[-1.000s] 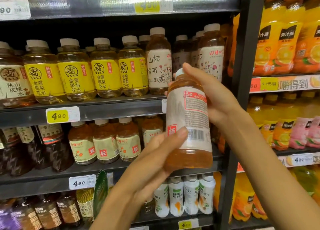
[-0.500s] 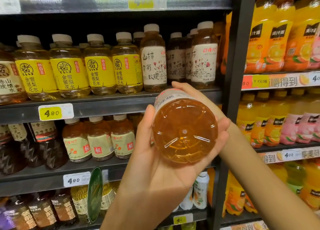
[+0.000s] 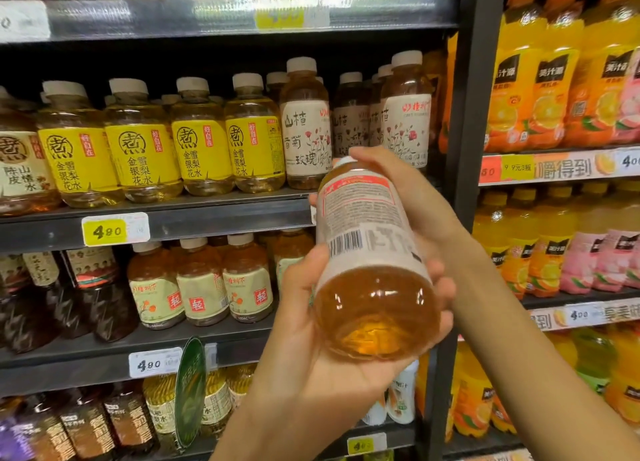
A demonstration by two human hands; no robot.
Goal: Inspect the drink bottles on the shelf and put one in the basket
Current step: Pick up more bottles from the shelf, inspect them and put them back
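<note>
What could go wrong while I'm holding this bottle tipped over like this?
The bottle lies tilted, base toward you, cradled by the left hand underneath with the right hand at its cap end; if either hand lets go, it may slip and fall. Swinging it could also knock the front bottles on the shelf just behind.

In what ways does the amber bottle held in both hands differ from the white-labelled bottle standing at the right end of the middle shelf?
The held amber plastic bottle is tilted, base toward the camera, gripped by the left hand and right hand; the white-labelled shelf bottle stands upright, untouched. The held bottle shows its barcode side; the shelf bottle shows flower artwork. Both hold amber drink under pale caps.
</note>
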